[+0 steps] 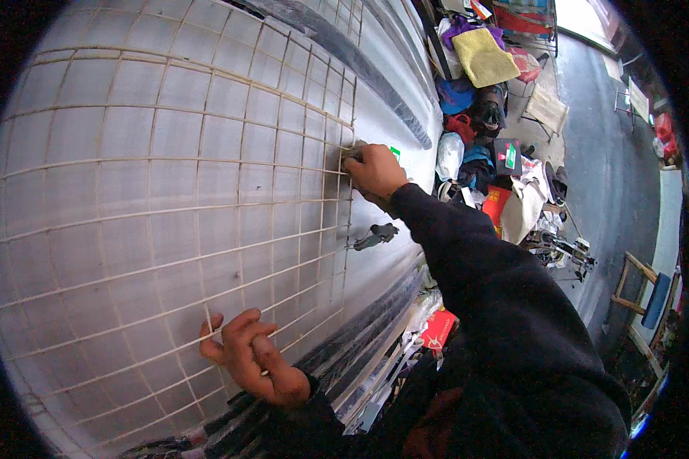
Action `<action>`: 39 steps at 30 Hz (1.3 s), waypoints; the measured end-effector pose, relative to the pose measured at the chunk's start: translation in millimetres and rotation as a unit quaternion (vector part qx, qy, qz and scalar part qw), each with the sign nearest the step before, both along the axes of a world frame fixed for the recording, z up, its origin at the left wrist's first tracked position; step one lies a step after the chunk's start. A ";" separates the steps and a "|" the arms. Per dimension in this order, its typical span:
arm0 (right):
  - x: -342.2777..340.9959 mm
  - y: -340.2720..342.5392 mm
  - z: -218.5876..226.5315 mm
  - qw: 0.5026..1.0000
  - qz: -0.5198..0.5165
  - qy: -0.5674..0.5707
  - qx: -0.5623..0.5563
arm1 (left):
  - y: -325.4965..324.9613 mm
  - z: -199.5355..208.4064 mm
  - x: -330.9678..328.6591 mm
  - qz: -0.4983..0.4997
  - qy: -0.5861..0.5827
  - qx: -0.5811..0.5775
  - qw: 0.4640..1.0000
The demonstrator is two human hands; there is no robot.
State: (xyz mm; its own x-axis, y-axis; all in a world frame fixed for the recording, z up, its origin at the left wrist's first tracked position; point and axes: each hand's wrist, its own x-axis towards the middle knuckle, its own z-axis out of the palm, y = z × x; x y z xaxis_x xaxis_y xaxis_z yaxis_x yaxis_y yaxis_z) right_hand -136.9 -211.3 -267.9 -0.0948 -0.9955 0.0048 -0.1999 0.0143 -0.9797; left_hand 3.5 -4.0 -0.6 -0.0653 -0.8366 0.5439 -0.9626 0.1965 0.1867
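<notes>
Pinching grid edge [351,200], right hand [380,171]; room beyond

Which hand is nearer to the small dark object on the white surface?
Right. The right hand, touching the wire grid, is just above the dark object in the picture; the left hand is farther away, below and to its left.

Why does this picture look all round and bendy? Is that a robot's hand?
No robot here: these are a person's two bare hands. A wide, bendy-looking camera on their head looks down, so we see them from above. Their left hand curls at the wires of a big, pale, square-meshed wire grid. Their right hand is closed at the grid's edge; what it pinches is hard to see. Behind the wires is a smooth whitish surface, with a small dark-grey object on it.
</notes>
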 end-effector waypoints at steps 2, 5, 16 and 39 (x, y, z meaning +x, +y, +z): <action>-1.9 3.2 -20.4 0.985 0.035 -0.159 0.063 | -1.0 0.4 2.2 0.006 0.001 -0.002 1.000; -0.5 12.6 -46.6 0.922 0.075 -0.375 0.063 | -5.6 -1.6 6.4 0.022 -0.003 0.001 1.000; 26.0 53.1 -31.0 0.668 0.025 -0.696 0.260 | -0.8 -6.0 4.4 0.012 0.008 0.012 1.000; 17.0 28.3 -52.6 0.726 0.006 -0.665 0.174 | 1.9 -5.7 3.4 0.016 0.005 0.002 1.000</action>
State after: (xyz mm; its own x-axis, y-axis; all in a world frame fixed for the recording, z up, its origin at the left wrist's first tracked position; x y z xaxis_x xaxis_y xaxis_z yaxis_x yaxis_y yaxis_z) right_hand -119.9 -183.0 -320.4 0.2230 -0.9153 -0.3355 0.9180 0.3130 -0.2437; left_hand 6.9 -2.1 -6.4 -0.0325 -0.8405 0.5408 -0.9664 0.1646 0.1976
